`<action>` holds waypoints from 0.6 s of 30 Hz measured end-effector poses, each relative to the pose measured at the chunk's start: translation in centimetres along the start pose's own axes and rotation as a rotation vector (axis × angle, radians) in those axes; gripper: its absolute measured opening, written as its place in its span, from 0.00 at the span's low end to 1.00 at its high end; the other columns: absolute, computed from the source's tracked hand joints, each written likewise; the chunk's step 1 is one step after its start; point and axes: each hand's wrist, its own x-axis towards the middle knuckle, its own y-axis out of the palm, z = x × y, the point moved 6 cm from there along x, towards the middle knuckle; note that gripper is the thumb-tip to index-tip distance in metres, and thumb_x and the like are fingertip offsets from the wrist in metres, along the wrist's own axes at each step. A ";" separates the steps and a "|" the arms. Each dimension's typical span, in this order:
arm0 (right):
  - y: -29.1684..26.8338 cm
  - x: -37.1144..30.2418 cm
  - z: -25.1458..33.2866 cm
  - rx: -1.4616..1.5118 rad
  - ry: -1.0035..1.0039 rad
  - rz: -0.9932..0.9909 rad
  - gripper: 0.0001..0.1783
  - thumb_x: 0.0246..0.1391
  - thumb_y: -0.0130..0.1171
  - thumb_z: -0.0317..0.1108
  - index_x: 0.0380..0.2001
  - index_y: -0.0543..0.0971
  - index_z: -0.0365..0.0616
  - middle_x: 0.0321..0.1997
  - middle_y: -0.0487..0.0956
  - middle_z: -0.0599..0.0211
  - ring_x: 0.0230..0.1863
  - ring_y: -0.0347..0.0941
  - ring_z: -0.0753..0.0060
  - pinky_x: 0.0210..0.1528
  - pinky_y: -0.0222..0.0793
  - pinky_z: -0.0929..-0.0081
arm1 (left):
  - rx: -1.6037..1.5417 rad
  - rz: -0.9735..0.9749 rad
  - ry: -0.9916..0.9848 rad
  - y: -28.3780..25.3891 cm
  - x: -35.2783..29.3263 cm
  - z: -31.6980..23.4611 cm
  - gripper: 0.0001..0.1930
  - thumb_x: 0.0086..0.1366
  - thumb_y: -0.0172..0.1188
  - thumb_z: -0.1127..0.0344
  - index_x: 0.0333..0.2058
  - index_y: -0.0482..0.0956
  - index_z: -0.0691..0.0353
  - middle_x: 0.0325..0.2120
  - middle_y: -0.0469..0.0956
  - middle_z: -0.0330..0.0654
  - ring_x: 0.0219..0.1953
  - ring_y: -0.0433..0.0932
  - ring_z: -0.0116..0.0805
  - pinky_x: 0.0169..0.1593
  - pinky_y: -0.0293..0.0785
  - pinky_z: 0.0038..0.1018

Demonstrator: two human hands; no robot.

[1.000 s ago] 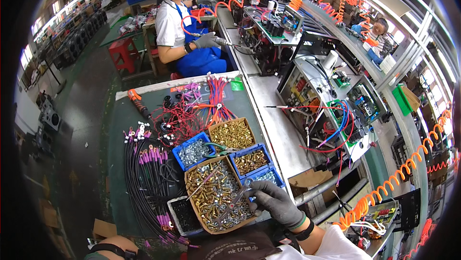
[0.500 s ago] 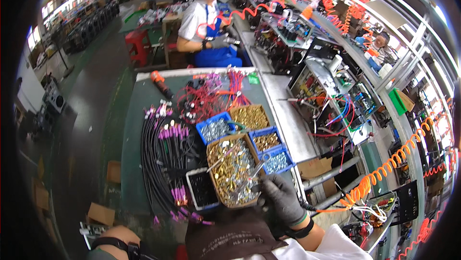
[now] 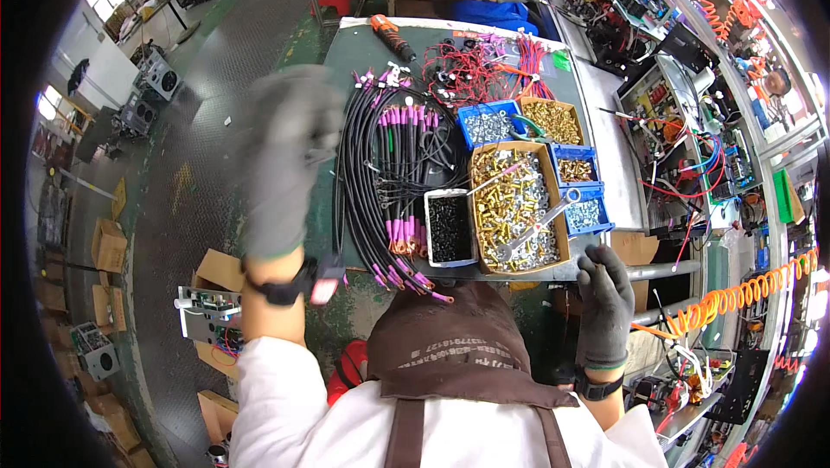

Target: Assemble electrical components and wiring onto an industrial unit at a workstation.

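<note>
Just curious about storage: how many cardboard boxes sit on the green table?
2: the large box in front, and the smaller box beyond it, slightly right. None seem hidden.

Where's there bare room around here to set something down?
Green tabletop: its far left corner, between the orange-and-black cylindrical tool and the looped black cables. Also much of the long silver metal strip along the tabletop's right. Crowded: around the brown cardboard tray of metal screws.
</note>
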 end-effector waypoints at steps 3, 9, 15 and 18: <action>-1.4 -1.3 -0.3 0.003 0.047 -0.004 0.16 0.62 0.47 0.32 0.51 0.68 0.36 0.43 0.77 0.60 0.32 0.74 0.80 0.29 0.70 0.87 | 0.606 0.289 0.004 1.5 3.9 9.6 0.11 0.58 0.60 0.61 0.37 0.81 0.58 0.29 0.80 0.38 0.30 0.78 0.28 0.35 0.73 0.23; -3.7 -3.6 -0.9 -0.083 0.118 -0.067 0.15 0.62 0.49 0.42 0.43 0.70 0.42 0.32 0.77 0.66 0.23 0.70 0.82 0.21 0.66 0.87 | 1.209 0.657 -0.207 3.9 3.2 24.5 0.21 0.49 0.63 0.50 0.40 0.81 0.56 0.38 0.80 0.45 0.43 0.78 0.43 0.49 0.72 0.35; -4.7 -3.3 -0.2 -0.021 0.081 -0.123 0.14 0.62 0.50 0.42 0.43 0.71 0.42 0.31 0.76 0.67 0.23 0.70 0.82 0.21 0.66 0.87 | 1.549 0.747 -0.169 6.1 3.7 28.1 0.12 0.51 0.57 0.56 0.32 0.82 0.54 0.32 0.80 0.45 0.36 0.79 0.46 0.42 0.75 0.40; -5.6 -3.6 0.0 0.000 0.079 -0.147 0.14 0.62 0.50 0.41 0.42 0.71 0.42 0.31 0.76 0.68 0.23 0.70 0.83 0.21 0.66 0.87 | 1.433 0.740 -0.077 6.5 4.3 26.5 0.14 0.55 0.51 0.56 0.34 0.81 0.54 0.31 0.79 0.52 0.37 0.78 0.52 0.42 0.73 0.44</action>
